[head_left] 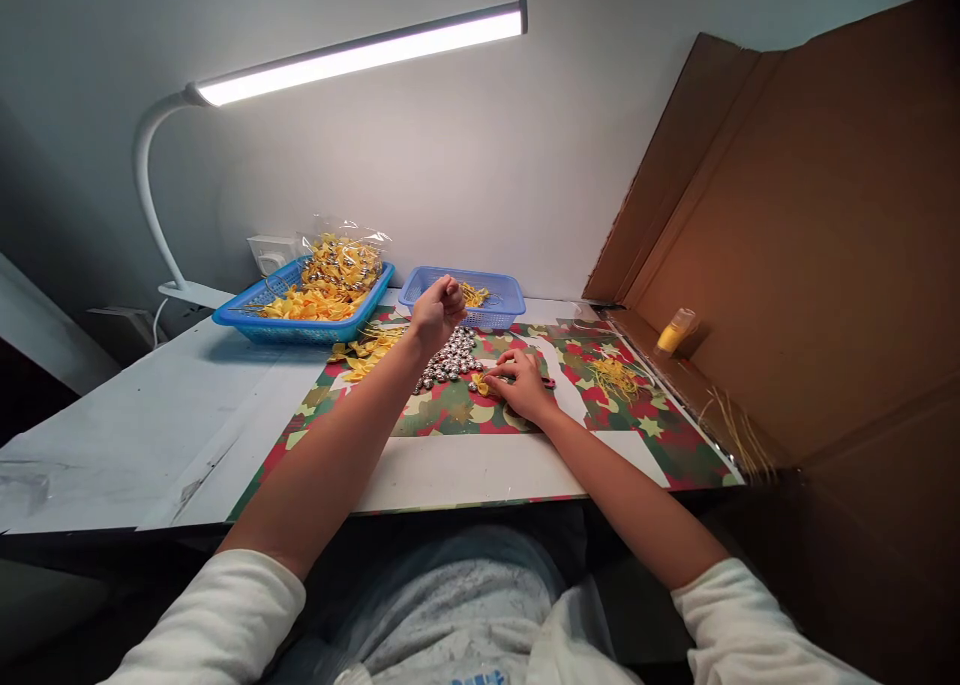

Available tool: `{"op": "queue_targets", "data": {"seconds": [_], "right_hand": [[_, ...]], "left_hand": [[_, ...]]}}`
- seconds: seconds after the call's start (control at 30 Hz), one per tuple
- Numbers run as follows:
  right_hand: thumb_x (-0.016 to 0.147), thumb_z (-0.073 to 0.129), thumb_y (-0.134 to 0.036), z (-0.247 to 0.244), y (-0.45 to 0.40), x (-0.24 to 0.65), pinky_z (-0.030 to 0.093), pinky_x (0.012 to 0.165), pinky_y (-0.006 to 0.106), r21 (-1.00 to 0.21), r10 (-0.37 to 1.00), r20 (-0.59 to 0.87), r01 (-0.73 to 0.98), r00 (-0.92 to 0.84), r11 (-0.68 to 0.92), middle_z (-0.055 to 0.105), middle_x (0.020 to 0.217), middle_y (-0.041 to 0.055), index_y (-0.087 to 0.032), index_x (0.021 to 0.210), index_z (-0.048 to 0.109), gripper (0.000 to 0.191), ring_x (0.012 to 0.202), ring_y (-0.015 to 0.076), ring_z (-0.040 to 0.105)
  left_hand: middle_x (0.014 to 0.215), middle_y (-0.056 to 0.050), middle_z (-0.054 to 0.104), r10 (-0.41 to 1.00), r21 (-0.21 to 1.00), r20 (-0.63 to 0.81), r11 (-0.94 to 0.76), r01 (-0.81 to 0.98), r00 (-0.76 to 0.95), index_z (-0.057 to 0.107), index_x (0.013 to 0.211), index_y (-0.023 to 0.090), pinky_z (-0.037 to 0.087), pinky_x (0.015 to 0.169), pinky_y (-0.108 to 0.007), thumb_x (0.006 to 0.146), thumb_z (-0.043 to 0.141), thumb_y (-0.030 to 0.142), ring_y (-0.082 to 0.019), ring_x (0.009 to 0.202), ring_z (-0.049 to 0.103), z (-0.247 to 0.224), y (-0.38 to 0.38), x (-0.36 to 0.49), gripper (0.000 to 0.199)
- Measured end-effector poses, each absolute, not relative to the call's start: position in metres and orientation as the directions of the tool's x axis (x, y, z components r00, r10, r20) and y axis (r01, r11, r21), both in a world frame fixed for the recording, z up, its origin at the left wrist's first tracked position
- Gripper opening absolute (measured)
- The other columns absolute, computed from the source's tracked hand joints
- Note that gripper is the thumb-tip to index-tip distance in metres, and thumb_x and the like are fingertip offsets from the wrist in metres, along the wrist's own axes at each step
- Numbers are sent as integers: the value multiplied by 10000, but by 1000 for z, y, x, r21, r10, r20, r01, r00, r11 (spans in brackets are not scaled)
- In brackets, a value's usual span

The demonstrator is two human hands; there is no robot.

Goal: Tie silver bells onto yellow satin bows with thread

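My left hand (440, 313) is raised in front of the light blue basket, its fingers curled closed. Whatever those fingers hold, if anything, is hidden. Lower down and to the right, my right hand (523, 387) rests at the table with thumb and fingertips together on a small yellow artificial flower (481, 385). A silver bead (474, 387) shows beside that flower. Between the hands lies a pile of shiny silver beads (448, 361) on the patterned sheet (442, 420). Loose yellow petals (373, 350) lie left of the beads.
A blue basket (281, 333) holds yellow flowers and a clear bag. Behind my hands stands the light blue basket (506, 300). Yellow stems (616, 377) lie to the right, near a yellow-filled bottle (675, 333). Cardboard (810, 235) walls the right side; a lamp (360, 60) hangs overhead.
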State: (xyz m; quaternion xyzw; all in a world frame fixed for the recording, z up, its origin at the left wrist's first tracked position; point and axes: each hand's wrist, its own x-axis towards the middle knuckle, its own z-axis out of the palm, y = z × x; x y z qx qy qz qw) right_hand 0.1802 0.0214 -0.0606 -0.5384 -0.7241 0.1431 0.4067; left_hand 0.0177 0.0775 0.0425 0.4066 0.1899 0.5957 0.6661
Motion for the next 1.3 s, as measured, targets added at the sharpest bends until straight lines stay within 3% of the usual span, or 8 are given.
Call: {"op": "queue_targets", "data": {"seconds": [0.13, 0.23, 0.3, 0.4, 0.47, 0.57, 0.8, 1.3], "right_hand": [[768, 714, -320, -61, 22, 180, 374, 908, 408, -649, 899, 428, 661, -91, 377, 587, 959, 51, -258, 749, 763, 81, 989, 233, 484], [762, 717, -301, -59, 22, 180, 379, 898, 406, -652, 907, 412, 667, -86, 360, 594, 954, 50, -261, 748, 761, 61, 992, 237, 490], [760, 718, -287, -57, 21, 179, 380, 896, 402, -658, 912, 403, 667, -80, 349, 599, 955, 50, -257, 742, 760, 54, 994, 239, 492], [760, 714, -281, -55, 20, 179, 382, 901, 401, -671, 914, 399, 653, -80, 350, 606, 956, 52, -251, 731, 759, 61, 996, 240, 491], [760, 711, -286, -55, 20, 179, 382, 907, 401, -678, 915, 395, 646, -82, 350, 609, 954, 51, -255, 732, 760, 64, 997, 237, 488], [760, 710, -306, -55, 20, 179, 382, 920, 405, -697, 922, 382, 633, -71, 337, 613, 943, 49, -263, 742, 764, 71, 1005, 236, 486], [735, 719, -300, -56, 20, 178, 373, 926, 421, -758, 932, 362, 573, -29, 312, 628, 898, 43, -266, 697, 763, 68, 991, 246, 500], [675, 761, -309, -60, 25, 178, 388, 881, 378, -779, 941, 333, 546, -58, 309, 644, 843, 35, -253, 672, 766, 57, 931, 215, 554]], "left_hand": [[451, 50, 349, 962, 966, 154, -98, -240, 226, 416, 508, 175, 266, 431, -177, 795, 479, 148, -75, 410, 329, 31, 81, 9, 294], [477, -3, 495, 961, 992, 121, -123, -7, 249, 517, 486, 164, 288, 470, -212, 689, 575, 123, -121, 487, 456, 21, 78, -5, 215], [425, -6, 450, 956, 905, 165, -245, 349, 243, 486, 419, 181, 268, 489, -243, 652, 633, 163, -157, 507, 465, 17, 71, -16, 276], [423, -21, 400, 915, 587, 354, -378, 716, 193, 422, 380, 210, 269, 527, -274, 621, 679, 228, -206, 562, 474, 14, 56, -24, 352], [539, -47, 491, 833, 468, 500, -488, 737, 234, 489, 460, 214, 313, 576, -286, 622, 674, 241, -229, 651, 504, 11, 43, -21, 248], [644, -45, 565, 792, 495, 401, -611, 618, 461, 579, 553, 226, 362, 637, -294, 638, 696, 315, -229, 696, 524, 0, 24, -7, 170], [667, -31, 543, 806, 622, 488, -591, 514, 336, 546, 590, 226, 347, 647, -277, 600, 754, 306, -216, 687, 497, -33, 14, 13, 224], [611, 8, 626, 780, 660, 405, -611, 438, 478, 632, 681, 213, 353, 569, -246, 659, 553, 111, -161, 583, 533, -31, 20, 0, 131]]}}
